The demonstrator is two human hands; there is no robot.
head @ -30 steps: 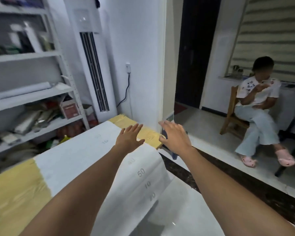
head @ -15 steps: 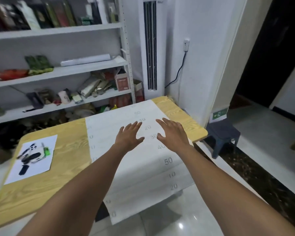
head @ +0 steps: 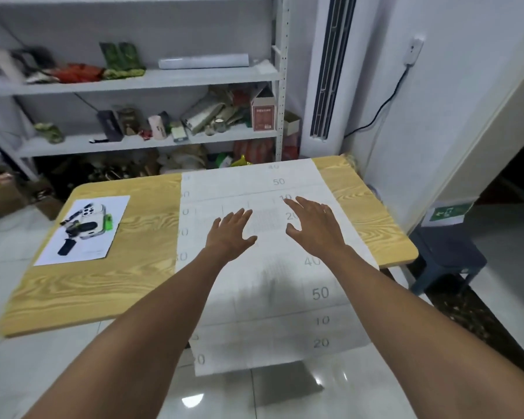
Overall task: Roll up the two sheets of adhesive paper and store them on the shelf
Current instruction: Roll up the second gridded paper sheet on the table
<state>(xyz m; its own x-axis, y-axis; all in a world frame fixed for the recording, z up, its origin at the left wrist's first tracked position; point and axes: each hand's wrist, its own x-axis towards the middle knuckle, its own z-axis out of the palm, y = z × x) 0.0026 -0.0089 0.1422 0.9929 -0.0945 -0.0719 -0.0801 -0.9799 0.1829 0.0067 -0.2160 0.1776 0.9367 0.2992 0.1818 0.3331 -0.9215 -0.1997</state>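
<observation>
**Inspector:** State of the grip?

**Assessor:** Released on both sides. The left hand [head: 229, 234] and the right hand [head: 313, 228] are spread with straight fingers over the sheet [head: 273, 297] and hold nothing. Whether the palms touch the paper, I cannot tell.

**Inspector:** Where is the item?

**Assessor:** The sheet lies flat across the counter [head: 133, 267] from its far edge to its near edge. The near end hangs over that edge toward the floor [head: 270, 394]. A roll [head: 203, 61] lies on the shelf [head: 164, 78] behind the counter. I judge it to be the first sheet, already stored.

**Inspector:** Hazards from here?

**Assessor:** Three.
1. **Overhang.** The hanging end is unsupported. If the hands lift or push toward the near edge, its weight could drag the whole sheet off.
2. **Skewed start.** The hands sit mid-sheet and not at an end. A first turn that is not square to the printed scale lines would make the roll cone out at one end — it would then sit badly on the shelf.
3. **Creasing.** Thin paper pressed flat by open palms can buckle, and a fold in adhesive stock is unlikely to come out.

**Inspector:** Anything nearby at risk?

**Assessor:** A phone [head: 93, 211] and some small items lie on a white page [head: 82, 252] at the left of the counter, well apart from the sheet. I rate that risk low.
</observation>
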